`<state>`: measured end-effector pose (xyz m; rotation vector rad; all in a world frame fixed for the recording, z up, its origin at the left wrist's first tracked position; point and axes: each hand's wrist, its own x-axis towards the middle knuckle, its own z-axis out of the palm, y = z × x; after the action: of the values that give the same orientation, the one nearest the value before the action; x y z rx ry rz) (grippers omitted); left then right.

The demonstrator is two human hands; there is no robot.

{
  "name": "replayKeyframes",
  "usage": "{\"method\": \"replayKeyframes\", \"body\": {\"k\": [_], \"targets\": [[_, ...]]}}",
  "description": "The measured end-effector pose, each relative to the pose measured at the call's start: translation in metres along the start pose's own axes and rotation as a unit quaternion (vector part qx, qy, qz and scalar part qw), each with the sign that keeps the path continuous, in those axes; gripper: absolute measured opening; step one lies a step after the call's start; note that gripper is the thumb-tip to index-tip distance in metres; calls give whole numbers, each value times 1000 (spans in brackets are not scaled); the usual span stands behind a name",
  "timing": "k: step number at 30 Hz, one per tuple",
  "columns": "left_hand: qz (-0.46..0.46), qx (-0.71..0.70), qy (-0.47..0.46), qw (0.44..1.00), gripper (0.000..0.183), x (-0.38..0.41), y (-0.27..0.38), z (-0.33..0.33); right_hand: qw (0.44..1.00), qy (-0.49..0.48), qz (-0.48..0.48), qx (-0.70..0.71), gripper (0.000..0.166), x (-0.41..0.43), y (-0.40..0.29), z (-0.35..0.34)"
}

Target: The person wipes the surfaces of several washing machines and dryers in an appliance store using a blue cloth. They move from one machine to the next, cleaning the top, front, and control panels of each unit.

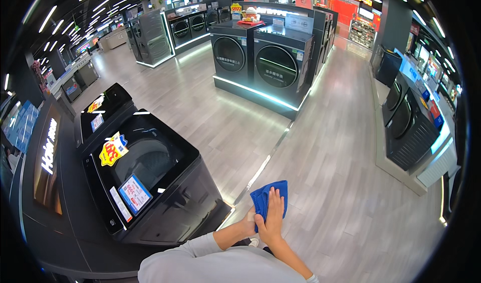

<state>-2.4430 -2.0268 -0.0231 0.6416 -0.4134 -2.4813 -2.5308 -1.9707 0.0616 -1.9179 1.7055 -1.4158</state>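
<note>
A folded blue cloth (pixel 259 200) is between my two hands, in front of my body and above the floor. My left hand (pixel 248 222) holds it from underneath, with most of the fingers hidden by the fabric. Flat on top of the cloth rests my right hand (pixel 273 217), its fingers extended and together and its thumb towards the left hand. To the left of my hands stands a black top-loading washing machine (pixel 195 192). Its dark lid carries a yellow and red promotional tag (pixel 113 149) and a blue-and-white price card (pixel 135 194).
Behind the nearest washer is a second top-loader (pixel 109 98). Front-loading washers (pixel 277 66) stand ahead on a light-edged plinth (pixel 259 97). More front-loaders (pixel 402 113) line a raised platform (pixel 398 176) at right. A metal strip (pixel 259 172) crosses the wood-look floor (pixel 330 144).
</note>
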Motion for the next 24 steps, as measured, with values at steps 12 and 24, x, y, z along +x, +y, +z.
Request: {"method": "replayKeyframes", "body": {"k": [12,24], "targets": [[175,-101,157,967,49,40,56,65,956,-188,-36,224,67,88,86,-5],[445,484,59,751,66,263,27,229,880,-140,58,451,84,171,240,-169]]}}
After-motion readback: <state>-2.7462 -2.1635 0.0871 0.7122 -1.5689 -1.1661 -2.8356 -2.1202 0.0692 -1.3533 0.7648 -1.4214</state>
